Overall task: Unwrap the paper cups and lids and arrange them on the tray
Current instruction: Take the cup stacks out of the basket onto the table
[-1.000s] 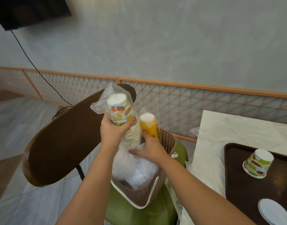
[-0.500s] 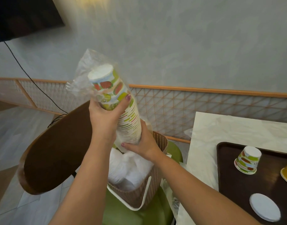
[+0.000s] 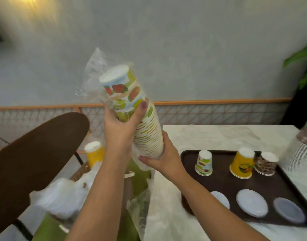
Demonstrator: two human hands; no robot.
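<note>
Two hands hold one tall stack of fruit-print cups (image 3: 145,122) in the air, left of the marble table (image 3: 218,136) and above a wicker basket (image 3: 79,173). The stack is tilted, bases up and toward the left, with its clear plastic wrapper (image 3: 95,70) bunched loosely around the upper end.

Left hand (image 3: 120,124): forearm raised steeply from the lower frame edge, wrist nearly straight. Fingers and thumb are curled round the upper third of the stack; the thumb lies across the front of the printed cups.

Right hand (image 3: 164,157): forearm enters from the lower right. Fingers are wrapped under the lower, open end of the stack, supporting it from below and from the right side.

Tray (image 3: 223,186): dark brown, on the table to the right of the hands. Three inverted cups stand in its far row: a fruit-print cup (image 3: 204,162), a yellow cup (image 3: 242,165) and a brown patterned cup (image 3: 265,163). Three white lids (image 3: 251,205) lie in the near row.

A yellow cup stack (image 3: 94,153) stands in the basket among white bags (image 3: 62,197).
</note>
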